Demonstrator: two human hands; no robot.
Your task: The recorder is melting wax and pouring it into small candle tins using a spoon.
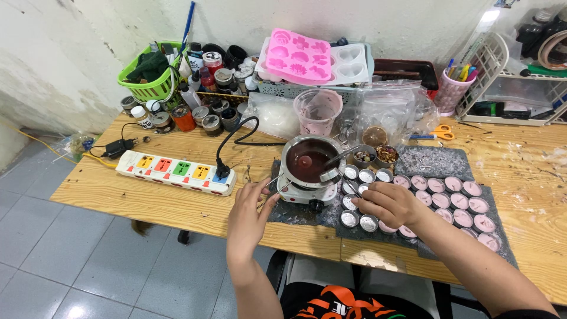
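While the left hand (251, 210) pinches thin metal tweezers (273, 190) near the desk's (147, 201) front edge, the right hand (387, 204) curls over small tin cups (357, 220), its grasp unclear. Beside them a melting pot (307, 160) blocks the hotplate (307, 194); a power strip (176, 172) lies left.

Setting: home craft workshop | evidence: small melting pot (307, 160) of dark wax just beyond right hand (387, 204) | tin cups (440, 201) in rows beside it | pink silicone mould (298, 57), jars (201, 112) further back on wooden table (147, 201)
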